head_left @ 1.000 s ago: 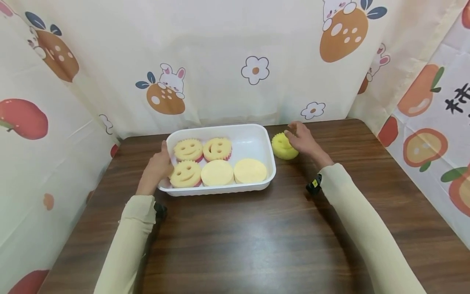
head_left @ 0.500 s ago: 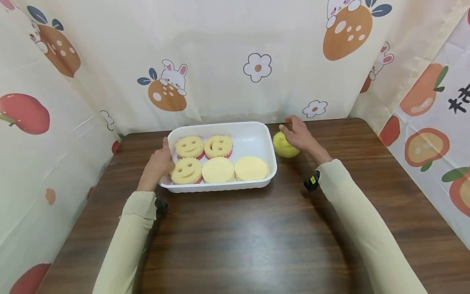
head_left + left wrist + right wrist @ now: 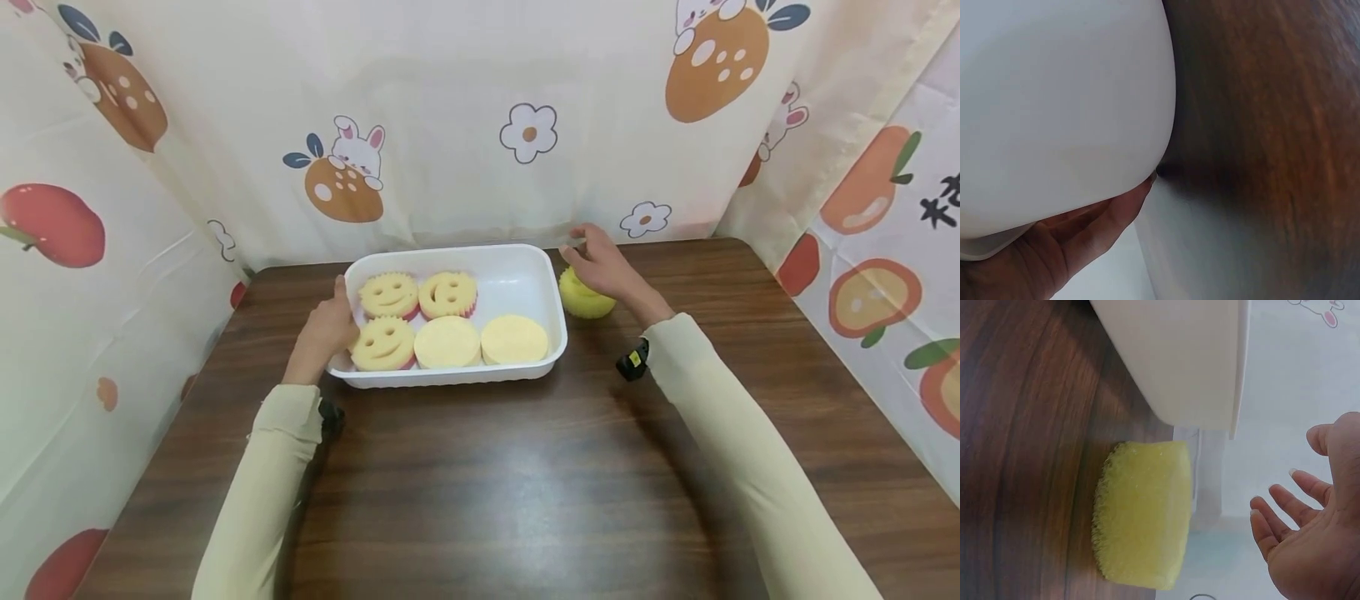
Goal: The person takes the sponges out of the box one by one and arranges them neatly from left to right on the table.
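1 yellow sponge (image 3: 1141, 512) below right hand (image 3: 602, 265), apart from released fingers; left hand (image 3: 325, 332) grips tray (image 3: 513, 283).

The counter (image 3: 480, 483) is backed and flanked on both sides by a cloth (image 3: 442, 75). Near its rear edge a tray (image 3: 442, 379) is set lengthwise from left to right. In it two rows are formed. The rear row is made up of a rear-left sponge (image 3: 388, 294) and, to its right, a rear-middle sponge (image 3: 447, 295); before them are laid a front-left sponge (image 3: 383, 343), a front-middle sponge (image 3: 447, 342) and a front-right sponge (image 3: 514, 339). Outside, just beside the tray's right wall, an outer sponge (image 3: 587, 302) is placed on the counter. The tray's left wall is touched by the left grip (image 3: 326, 329); the right grip (image 3: 602, 265) is held above the outer sponge, apart from it.
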Tool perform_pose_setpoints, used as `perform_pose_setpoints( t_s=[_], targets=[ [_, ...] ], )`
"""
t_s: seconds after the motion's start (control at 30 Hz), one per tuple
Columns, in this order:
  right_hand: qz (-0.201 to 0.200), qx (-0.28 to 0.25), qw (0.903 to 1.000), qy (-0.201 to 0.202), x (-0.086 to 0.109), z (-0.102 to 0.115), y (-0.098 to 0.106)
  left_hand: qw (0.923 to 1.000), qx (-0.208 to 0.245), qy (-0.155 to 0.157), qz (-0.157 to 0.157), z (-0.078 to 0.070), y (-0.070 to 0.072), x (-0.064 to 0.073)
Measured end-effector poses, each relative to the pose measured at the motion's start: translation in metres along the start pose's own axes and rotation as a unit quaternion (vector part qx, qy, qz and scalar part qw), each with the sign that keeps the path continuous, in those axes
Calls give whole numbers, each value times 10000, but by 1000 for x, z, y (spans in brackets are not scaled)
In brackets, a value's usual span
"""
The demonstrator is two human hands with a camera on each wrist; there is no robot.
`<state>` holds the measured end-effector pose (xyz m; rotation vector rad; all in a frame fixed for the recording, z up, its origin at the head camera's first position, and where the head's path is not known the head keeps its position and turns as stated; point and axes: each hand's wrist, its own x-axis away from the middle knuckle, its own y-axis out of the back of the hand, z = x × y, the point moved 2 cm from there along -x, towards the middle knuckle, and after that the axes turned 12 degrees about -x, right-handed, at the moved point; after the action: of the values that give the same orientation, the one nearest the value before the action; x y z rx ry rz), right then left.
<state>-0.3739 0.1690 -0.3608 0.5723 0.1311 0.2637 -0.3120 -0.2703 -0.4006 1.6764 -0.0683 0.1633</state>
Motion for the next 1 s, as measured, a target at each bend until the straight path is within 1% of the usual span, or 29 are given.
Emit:
perform_pose_setpoints(
  t_s=[0.2,0.43,0.6,0.8,0.9,1.0],
  targets=[
    [197,43,9998,38,-6,10,-2,10000,14,12,0,0,-1,-3],
    [448,134,9989,-51,-11,22,-6,9996,105,119,229,0,1,-3],
    [499,51,9985,-208,-13,31,-6,9992,116,163,341,0,2,0],
    [538,77,9984,-129,-15,39,-8,9988,69,213,438,0,4,-2],
    [551,100,9984,-107,-16,40,-10,9988,94,169,441,-1,4,-2],
    [645,154,9977,-109,-19,41,-15,9989,66,169,423,-1,2,-2]
  ],
)
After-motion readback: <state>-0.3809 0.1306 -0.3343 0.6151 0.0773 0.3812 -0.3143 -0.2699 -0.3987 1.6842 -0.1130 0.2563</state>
